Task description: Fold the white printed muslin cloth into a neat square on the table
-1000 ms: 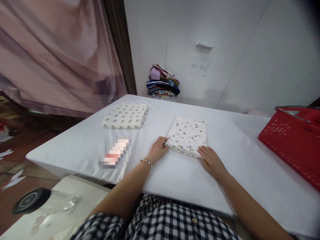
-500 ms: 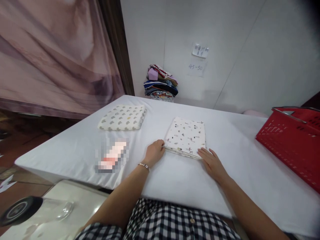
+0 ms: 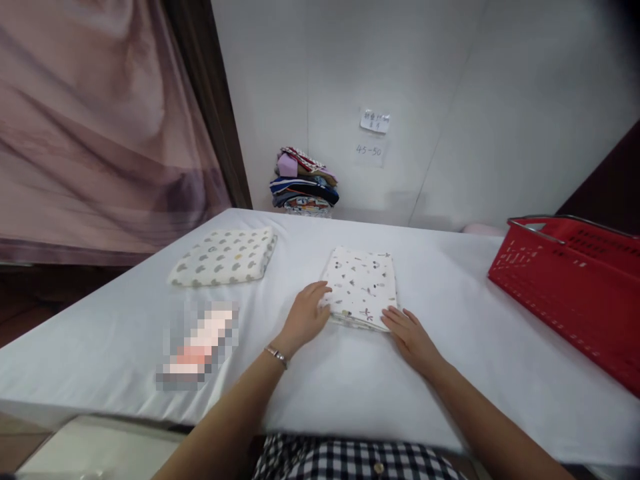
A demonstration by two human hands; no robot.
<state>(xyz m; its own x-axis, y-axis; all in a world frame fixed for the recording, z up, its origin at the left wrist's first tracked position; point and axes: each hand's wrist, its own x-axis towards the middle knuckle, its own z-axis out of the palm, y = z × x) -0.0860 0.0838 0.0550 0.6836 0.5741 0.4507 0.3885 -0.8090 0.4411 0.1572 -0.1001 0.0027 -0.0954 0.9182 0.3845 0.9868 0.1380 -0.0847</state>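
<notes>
One red basket (image 3: 565, 283) stands on the white table (image 3: 345, 380), its inside mostly hidden. Between both hands lies a folded patterned cloth (image 3: 361, 283): the left hand (image 3: 304, 313) meets its left edge, fingers loosely parted; the right hand (image 3: 413, 340) rests unclenched fingers on its near right corner.

red basket (image 3: 575, 293) cut off, item (image 3: 200, 347) pixelated

Backed by a pale wall (image 3: 450, 180), thinly seamed and bearing two notes (image 3: 375, 122). Hung at left with a pink curtain (image 3: 100, 133) beside a dark post (image 3: 214, 100). Furnished with a white-covered table (image 3: 340, 393) and, at lower left, a low pale surface (image 3: 100, 443) beside brownish floor (image 3: 15, 440). Lit softly, faintly shadowed.
</notes>
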